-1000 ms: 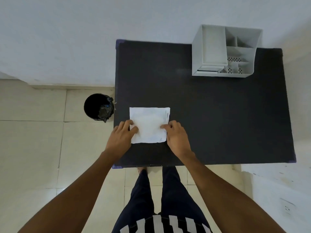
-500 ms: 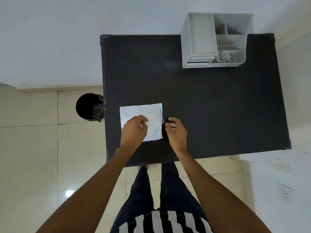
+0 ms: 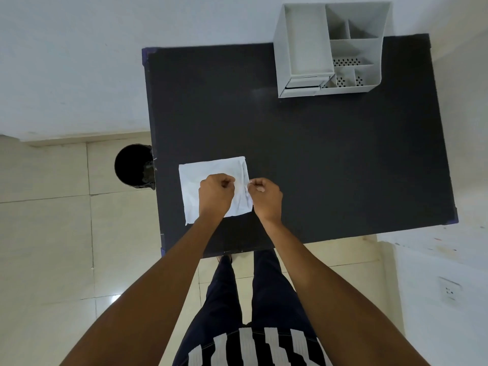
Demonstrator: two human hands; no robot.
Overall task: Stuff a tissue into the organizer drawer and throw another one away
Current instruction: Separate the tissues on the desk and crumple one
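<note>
A white tissue [image 3: 208, 171] lies flat near the front left of the black table [image 3: 330, 159]. My left hand [image 3: 216, 196] rests on its middle with the fingers curled in a pinch on the paper. My right hand [image 3: 265, 198] pinches the tissue's right edge between thumb and fingertips. A grey desk organizer [image 3: 330, 46] stands at the table's back right; its small drawer [image 3: 303, 83] at the lower left front looks nearly closed. A black waste bin [image 3: 133, 165] stands on the floor just left of the table.
The table's left edge is close to the bin. A white wall runs behind the table and a white surface with a socket [image 3: 449, 290] stands at the right. Beige floor tiles lie to the left.
Both hands have gone from pressing flat on the tissue's lower corners to pinching it: the left on the middle, the right on the right edge. The camera has shifted.
</note>
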